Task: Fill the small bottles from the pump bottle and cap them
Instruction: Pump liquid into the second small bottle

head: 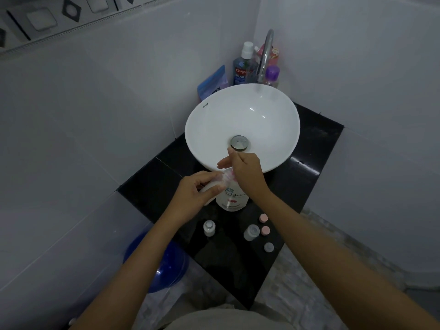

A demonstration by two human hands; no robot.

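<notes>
A white pump bottle (pixel 232 198) with a flower label stands on the black counter (pixel 152 186) in front of the basin. My left hand (pixel 192 194) holds a small clear bottle (pixel 212 184) tilted against the pump's top. My right hand (pixel 245 172) rests on the pump head, which it hides, with two fingers stretched out. On the counter nearer to me stand a small bottle (pixel 209 227) on the left and another small bottle (pixel 251 232) on the right. Two pink caps (pixel 263 218) (pixel 265 230) and a grey cap (pixel 268 247) lie beside that one.
A white bowl basin (pixel 207 129) with a metal drain fills the counter's back. Behind it are a chrome tap (pixel 265 55), a mouthwash bottle (pixel 241 67), a purple-capped bottle (pixel 272 76) and a blue pouch (pixel 213 83). A blue bucket (pixel 164 265) sits on the floor, lower left. Tiled walls close both sides.
</notes>
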